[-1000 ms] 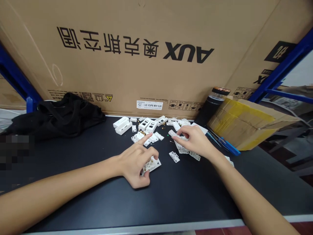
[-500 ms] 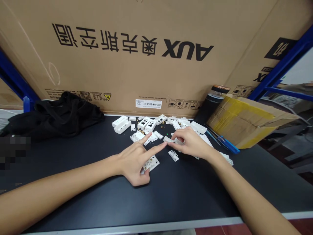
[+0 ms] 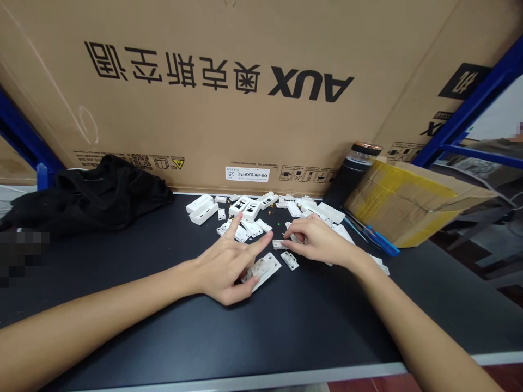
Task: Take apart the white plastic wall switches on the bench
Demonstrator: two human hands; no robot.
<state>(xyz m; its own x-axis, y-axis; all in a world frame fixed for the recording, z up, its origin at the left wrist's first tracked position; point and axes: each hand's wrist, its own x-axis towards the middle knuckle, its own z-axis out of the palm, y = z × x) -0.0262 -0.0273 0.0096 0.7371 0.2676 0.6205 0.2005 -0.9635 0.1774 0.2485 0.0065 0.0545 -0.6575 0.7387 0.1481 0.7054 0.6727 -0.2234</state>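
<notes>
A white plastic plate (image 3: 267, 267) with moulded details is tilted in my left hand (image 3: 229, 267), caught between the thumb and the curled fingers. The index and middle fingers of that hand stretch forward. My right hand (image 3: 314, 239) has its thumb and index fingertips a little apart. Its thumb tip is at the right end of a small white plastic piece (image 3: 279, 244), which appears to rest on the table. Just in front lies another slotted white piece (image 3: 290, 260). White parts under my right palm are partly hidden.
White housings (image 3: 245, 207) and several loose white parts lie along the back. A large cardboard box (image 3: 204, 125) stands behind them. On the right are a black bottle (image 3: 347, 177), a taped carton (image 3: 412, 201) and a blue-handled tool (image 3: 382, 241). Black cloth (image 3: 110, 193) lies left.
The white plate in my left hand has come up and right, showing more of itself. The small white piece by my right fingertips has moved lower and lies flatter; the thumb and index tips are farther apart.
</notes>
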